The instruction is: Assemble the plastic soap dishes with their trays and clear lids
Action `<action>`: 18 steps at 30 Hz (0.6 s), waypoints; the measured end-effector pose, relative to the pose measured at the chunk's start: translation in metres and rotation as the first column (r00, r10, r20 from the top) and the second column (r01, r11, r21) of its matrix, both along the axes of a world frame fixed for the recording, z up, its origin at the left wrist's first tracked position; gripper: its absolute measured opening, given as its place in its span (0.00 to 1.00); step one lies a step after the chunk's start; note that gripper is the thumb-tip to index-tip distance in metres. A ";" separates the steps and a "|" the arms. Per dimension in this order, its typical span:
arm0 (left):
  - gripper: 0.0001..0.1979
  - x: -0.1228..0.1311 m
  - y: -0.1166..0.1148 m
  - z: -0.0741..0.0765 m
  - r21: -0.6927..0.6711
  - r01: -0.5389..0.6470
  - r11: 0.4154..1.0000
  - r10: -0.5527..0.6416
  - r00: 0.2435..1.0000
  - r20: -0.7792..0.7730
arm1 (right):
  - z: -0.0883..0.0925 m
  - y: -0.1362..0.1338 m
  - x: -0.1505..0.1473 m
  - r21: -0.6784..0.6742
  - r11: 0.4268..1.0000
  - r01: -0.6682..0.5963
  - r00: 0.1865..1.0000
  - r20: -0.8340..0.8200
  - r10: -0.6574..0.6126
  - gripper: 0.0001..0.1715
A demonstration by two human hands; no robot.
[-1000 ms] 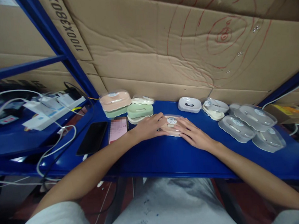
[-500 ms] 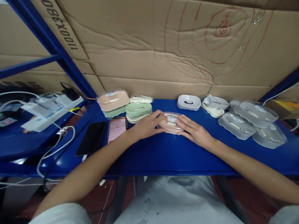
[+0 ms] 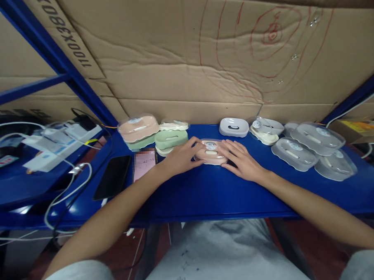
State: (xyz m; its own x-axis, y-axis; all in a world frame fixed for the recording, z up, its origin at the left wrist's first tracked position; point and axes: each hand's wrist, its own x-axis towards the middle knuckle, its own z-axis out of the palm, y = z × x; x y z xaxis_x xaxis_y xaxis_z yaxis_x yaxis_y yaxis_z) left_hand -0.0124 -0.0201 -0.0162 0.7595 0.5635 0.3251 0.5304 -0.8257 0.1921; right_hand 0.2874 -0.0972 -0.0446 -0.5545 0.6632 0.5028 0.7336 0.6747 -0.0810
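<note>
A pink soap box with a clear lid (image 3: pixel 210 152) lies on the blue shelf (image 3: pixel 208 192) in front of me. My left hand (image 3: pixel 179 157) grips its left end, fingers curled round the edge. My right hand (image 3: pixel 242 162) presses on its right end with fingers laid over the lid. Both hands hold the same box between them.
Pink, green and cream boxes (image 3: pixel 155 133) are stacked behind my left hand. A white dish (image 3: pixel 234 126) and several clear lids (image 3: pixel 311 147) lie to the right. A black phone (image 3: pixel 111 176), a pink phone (image 3: pixel 144 163), cables and a power strip (image 3: pixel 59 139) sit left. Cardboard backs the shelf.
The view has tilted slightly. My hands stay on the pink box, and the fingers have shifted a little outward toward its ends.
</note>
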 end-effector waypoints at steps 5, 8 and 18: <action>0.27 0.001 0.002 -0.001 0.189 -0.153 0.970 0.140 0.987 0.080 | 0.004 0.016 0.018 0.024 0.950 0.312 0.950 -0.013 -0.312 0.38; 0.27 0.002 0.000 0.005 0.223 -0.237 0.946 0.236 0.971 0.031 | 0.000 0.025 0.036 -0.021 0.890 0.456 0.889 0.055 -0.454 0.38; 0.14 -0.006 -0.007 0.023 0.259 -0.516 0.816 0.573 0.780 -0.251 | 0.005 0.021 0.045 -0.018 0.919 0.395 0.913 0.121 -0.390 0.25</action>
